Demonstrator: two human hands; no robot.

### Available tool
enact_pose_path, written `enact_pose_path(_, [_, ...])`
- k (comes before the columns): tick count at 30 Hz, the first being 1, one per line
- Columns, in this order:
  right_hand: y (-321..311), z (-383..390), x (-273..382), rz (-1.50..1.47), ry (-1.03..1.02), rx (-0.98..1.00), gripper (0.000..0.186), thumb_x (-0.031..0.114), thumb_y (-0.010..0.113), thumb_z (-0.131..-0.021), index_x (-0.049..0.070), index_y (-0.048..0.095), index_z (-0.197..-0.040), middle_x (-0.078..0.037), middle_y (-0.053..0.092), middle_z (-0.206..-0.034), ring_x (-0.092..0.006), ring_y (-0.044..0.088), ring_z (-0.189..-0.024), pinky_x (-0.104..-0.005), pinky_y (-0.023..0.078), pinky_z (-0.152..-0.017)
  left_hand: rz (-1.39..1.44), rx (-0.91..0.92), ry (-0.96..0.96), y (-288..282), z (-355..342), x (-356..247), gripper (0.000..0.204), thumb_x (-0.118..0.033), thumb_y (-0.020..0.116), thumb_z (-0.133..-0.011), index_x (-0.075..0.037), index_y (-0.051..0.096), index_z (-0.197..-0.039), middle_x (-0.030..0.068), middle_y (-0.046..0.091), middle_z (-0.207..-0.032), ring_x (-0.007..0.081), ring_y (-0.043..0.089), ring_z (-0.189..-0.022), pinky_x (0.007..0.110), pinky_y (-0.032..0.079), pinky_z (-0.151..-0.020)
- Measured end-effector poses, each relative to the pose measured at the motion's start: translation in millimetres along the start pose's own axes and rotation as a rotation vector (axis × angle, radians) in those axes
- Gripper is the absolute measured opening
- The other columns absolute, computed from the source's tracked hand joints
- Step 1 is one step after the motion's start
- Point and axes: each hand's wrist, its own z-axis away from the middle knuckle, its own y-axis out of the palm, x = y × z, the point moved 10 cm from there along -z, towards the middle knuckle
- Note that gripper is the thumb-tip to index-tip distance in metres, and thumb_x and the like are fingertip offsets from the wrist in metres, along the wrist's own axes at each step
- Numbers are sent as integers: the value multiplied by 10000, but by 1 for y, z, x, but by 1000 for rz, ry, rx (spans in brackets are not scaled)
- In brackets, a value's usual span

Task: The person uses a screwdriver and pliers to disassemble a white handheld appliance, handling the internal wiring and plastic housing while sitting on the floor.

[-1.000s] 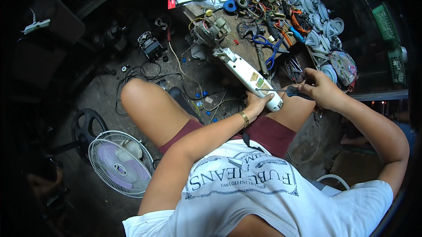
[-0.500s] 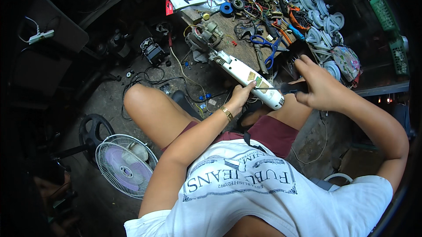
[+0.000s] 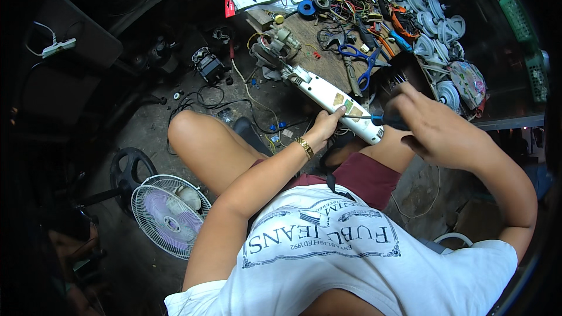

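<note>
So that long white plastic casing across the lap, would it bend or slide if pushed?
The long white casing looks like rigid moulded plastic, so probably stiff and fairly light. Its smooth shell may slip, which could be why the left hand steadies it while the right hand works a screwdriver.

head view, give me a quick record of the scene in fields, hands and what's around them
left hand: steadies a long white appliance housing
right hand: grips a blue-handled screwdriver, tip against the housing
workbench: cluttered with blue-handled scissors, wires, tape rolls and white fan parts
floor: standing fan lying by the left knee, small motor farther off
</note>
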Motion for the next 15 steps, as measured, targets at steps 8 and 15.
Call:
enact_pose_path(8, [10,-1,-8,62,130,-43,243,79,605,-778,41,539,-1010,-119,539,-898,-286,632,-756,-379,518,-586,-4,-2,-10,-5,-1,0,501,-359,607,-917,75,568,-1165,137,631,-1117,163,569,-1021,286,424,-892])
enact_pose_path(15, [12,-2,-19,285,215,-1,226,128,585,-789,66,553,-1004,-108,571,-869,-263,634,-738,-349,509,-543,-33,56,-56,-1,-4,3,458,-399,592,-922,10,622,-1126,60,656,-1026,105,548,-966,266,408,-848])
